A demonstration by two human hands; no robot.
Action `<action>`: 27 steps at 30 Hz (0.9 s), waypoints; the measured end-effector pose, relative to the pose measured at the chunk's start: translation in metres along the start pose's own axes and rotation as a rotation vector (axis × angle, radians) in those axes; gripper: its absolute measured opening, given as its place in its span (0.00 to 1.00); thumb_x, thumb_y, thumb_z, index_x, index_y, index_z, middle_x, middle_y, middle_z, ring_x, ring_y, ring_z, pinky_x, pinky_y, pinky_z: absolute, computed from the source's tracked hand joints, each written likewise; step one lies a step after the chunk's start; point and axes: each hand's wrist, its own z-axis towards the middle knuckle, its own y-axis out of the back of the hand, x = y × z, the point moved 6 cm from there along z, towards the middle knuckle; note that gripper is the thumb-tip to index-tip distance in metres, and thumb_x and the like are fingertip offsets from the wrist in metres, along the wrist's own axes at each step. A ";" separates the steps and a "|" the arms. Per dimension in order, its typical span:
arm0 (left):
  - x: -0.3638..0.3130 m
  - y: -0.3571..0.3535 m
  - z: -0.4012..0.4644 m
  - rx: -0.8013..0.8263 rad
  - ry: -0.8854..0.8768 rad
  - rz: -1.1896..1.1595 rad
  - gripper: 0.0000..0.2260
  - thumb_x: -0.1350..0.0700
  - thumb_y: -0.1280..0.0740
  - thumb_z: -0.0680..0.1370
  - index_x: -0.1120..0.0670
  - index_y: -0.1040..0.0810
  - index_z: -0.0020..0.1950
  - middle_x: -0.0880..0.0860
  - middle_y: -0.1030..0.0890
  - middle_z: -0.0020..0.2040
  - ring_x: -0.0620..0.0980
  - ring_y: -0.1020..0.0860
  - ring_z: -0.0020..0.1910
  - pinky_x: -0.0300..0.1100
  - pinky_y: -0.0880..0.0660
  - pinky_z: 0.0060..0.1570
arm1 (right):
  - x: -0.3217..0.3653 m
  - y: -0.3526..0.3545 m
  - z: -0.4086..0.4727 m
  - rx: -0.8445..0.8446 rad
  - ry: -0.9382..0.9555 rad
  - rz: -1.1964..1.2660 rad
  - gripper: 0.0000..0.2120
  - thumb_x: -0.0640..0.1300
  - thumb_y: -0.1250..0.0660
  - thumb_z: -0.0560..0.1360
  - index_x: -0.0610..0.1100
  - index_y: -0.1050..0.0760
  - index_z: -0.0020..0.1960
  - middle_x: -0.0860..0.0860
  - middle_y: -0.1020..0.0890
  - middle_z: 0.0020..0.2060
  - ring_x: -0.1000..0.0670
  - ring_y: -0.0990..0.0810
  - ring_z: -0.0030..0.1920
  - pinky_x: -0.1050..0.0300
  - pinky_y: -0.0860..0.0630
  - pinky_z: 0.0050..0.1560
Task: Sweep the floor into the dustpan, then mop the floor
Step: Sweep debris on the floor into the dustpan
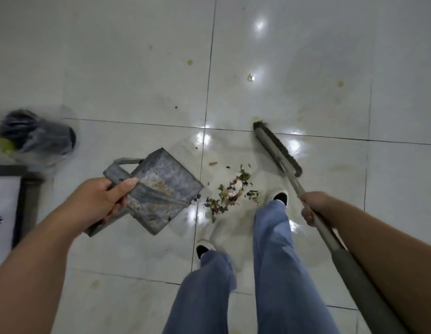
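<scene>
A glossy white tiled floor [306,68], marked with a few yellowish spots and bright with reflected ceiling lights, fills the view as a person in blue trousers [272,249] stands over it mid-sweep. At the left edge a dark bin lined with a plastic bag [36,133] shows blurred, with a dark-framed panel [7,203] below it. The broom [277,148] runs on a long diagonal from lower right to upper centre, its handle gripped in the closed right hand [313,208] and its bristle head resting on the tiles beyond and to the right of the debris. The left hand [101,201] is closed on the handle of a battered metal dustpan [161,189], held tilted, its open lip turned right toward the pile; whether that lip touches the floor cannot be told. Some crumbs already lie in the pan. Between pan and broom head, just ahead of the right shoe [280,197], sits the debris pile [231,191] — dried leaves and pale scraps — nearly at the pan's lip and nearer the left hand than the right. The next stroke would seem to call for drawing the broom head leftward across the pile into the pan — mopping is yet to start
</scene>
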 end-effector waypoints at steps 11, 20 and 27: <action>0.211 0.031 -0.068 -0.043 0.220 -0.157 0.22 0.43 0.36 0.74 0.58 0.29 0.27 0.51 0.31 0.16 0.46 0.36 0.15 0.32 0.38 0.18 | 0.027 -0.126 -0.058 -0.103 0.211 -0.281 0.13 0.43 0.40 0.79 0.39 0.33 0.37 0.43 0.32 0.24 0.52 0.38 0.11 0.68 0.36 0.16; 0.276 -0.006 -0.082 -0.089 0.296 -0.239 0.22 0.44 0.36 0.75 0.57 0.28 0.27 0.50 0.30 0.16 0.42 0.34 0.15 0.35 0.35 0.21 | 0.121 -0.247 -0.008 -0.048 0.257 -0.531 0.12 0.45 0.42 0.81 0.36 0.35 0.47 0.44 0.27 0.27 0.51 0.29 0.12 0.65 0.31 0.14; 0.284 -0.029 -0.085 -0.042 0.292 -0.368 0.21 0.44 0.36 0.76 0.58 0.28 0.29 0.49 0.30 0.16 0.41 0.33 0.15 0.30 0.34 0.19 | 0.040 -0.232 -0.002 -0.101 0.263 -0.913 0.11 0.43 0.45 0.81 0.34 0.34 0.49 0.45 0.31 0.21 0.50 0.33 0.17 0.64 0.34 0.17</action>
